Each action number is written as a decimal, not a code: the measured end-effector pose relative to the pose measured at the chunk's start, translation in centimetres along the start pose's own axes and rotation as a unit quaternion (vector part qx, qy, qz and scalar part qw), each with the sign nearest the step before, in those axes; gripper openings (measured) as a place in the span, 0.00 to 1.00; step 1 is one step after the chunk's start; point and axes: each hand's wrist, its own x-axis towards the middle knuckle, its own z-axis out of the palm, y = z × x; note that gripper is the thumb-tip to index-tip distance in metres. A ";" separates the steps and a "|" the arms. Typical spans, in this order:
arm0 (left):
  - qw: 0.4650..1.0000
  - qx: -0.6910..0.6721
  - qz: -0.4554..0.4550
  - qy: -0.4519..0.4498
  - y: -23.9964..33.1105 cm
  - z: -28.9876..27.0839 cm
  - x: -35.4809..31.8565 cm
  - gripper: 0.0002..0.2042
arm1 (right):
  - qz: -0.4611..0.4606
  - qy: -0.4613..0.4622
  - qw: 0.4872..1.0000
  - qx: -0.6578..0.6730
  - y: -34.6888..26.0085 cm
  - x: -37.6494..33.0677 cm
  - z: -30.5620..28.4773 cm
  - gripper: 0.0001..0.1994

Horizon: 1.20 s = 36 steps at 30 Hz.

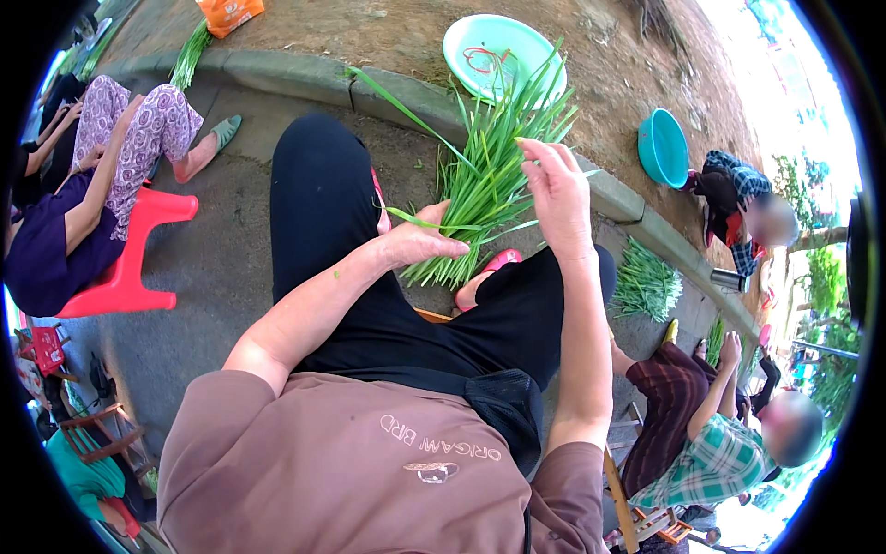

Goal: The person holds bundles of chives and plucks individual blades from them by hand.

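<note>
A thick bunch of long, flat green leaves that look like garlic chives (489, 185) stands between my knees, cut ends down and tips fanned toward the curb. My left hand (415, 242) is closed around its lower part, the thumb in front and the fingers mostly hidden behind the leaves. Beside the upper right of the bunch, my right hand (558, 185) is raised with thumb and fingers pinched together. A yellowish leaf tip shows at its fingertips. One long leaf sticks out from the bunch to the upper left.
Beyond the bunch, a pale green basin (503, 46) with red ties sits by the concrete curb (295, 76). A teal tub (663, 148) stands on the dirt. Another chive pile (646, 282) lies at right. Seated people flank me, one on a red stool (138, 249).
</note>
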 end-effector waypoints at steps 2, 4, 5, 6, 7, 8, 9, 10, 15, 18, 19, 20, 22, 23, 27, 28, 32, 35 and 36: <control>1.000 0.009 -0.006 0.007 -0.1 -0.1 0.0 0.34 | -0.037 -0.023 0.994 -0.102 -0.5 -0.1 0.4 0.11; 1.000 0.016 -0.001 0.006 0.0 0.1 0.0 0.34 | -0.043 -0.026 0.992 -0.116 -0.1 -0.4 0.3 0.09; 1.000 0.015 -0.001 0.007 0.2 0.2 0.0 0.34 | -0.050 -0.029 0.990 -0.129 0.1 -0.5 0.3 0.08; 1.000 0.008 -0.007 0.003 0.5 0.3 0.0 0.34 | -0.050 -0.030 0.990 -0.129 0.3 -0.6 0.3 0.08; 1.000 0.000 -0.012 -0.001 0.7 0.4 0.0 0.34 | -0.050 -0.025 0.989 -0.136 0.5 -0.7 0.2 0.07; 1.000 -0.001 -0.012 0.001 0.7 0.3 0.0 0.34 | -0.050 -0.020 0.988 -0.142 0.5 -0.7 0.3 0.06; 1.000 0.000 -0.013 0.006 0.7 0.3 0.0 0.34 | -0.051 -0.021 0.988 -0.142 0.5 -0.8 0.4 0.06; 1.000 0.001 -0.014 0.012 0.7 0.3 0.0 0.33 | -0.042 -0.015 0.990 -0.132 0.5 -0.9 0.5 0.05; 1.000 -0.008 -0.016 0.007 0.9 0.5 0.1 0.33 | 0.020 -0.007 1.000 -0.013 1.8 -1.3 0.8 0.04; 1.000 -0.006 -0.010 0.009 0.8 0.4 0.2 0.31 | 0.133 -0.035 0.982 0.127 1.4 -1.6 1.0 0.04; 1.000 -0.010 -0.007 0.011 0.7 0.4 0.2 0.31 | 0.165 -0.035 0.965 0.198 1.3 -1.6 1.1 0.05; 1.000 -0.010 -0.007 0.012 0.8 0.3 0.2 0.31 | 0.197 -0.035 0.942 0.268 1.3 -1.6 1.2 0.06; 1.000 0.003 -0.008 0.008 0.9 0.3 0.4 0.28 | 0.207 -0.029 0.929 0.305 1.5 -1.8 1.4 0.07; 1.000 0.003 -0.008 0.008 0.9 0.4 0.5 0.28 | 0.217 -0.021 0.914 0.341 1.5 -1.8 1.5 0.07; 0.999 0.003 0.020 0.029 1.1 0.6 0.6 0.24 | 0.236 0.001 0.891 0.387 1.7 -2.0 2.1 0.08; 1.000 0.007 0.012 0.024 1.2 0.5 0.7 0.23 | 0.243 0.015 0.876 0.418 1.8 -2.0 2.3 0.07; 0.999 0.015 0.020 0.033 1.3 0.3 0.8 0.23 | 0.274 0.057 0.822 0.496 1.8 -2.1 2.9 0.07; 0.999 0.024 0.006 0.028 1.5 0.3 0.8 0.24 | 0.269 0.077 0.810 0.516 1.9 -1.9 3.2 0.07; 0.999 0.021 0.013 0.030 1.8 0.4 0.7 0.25 | 0.270 0.074 0.810 0.516 1.8 -1.8 3.1 0.07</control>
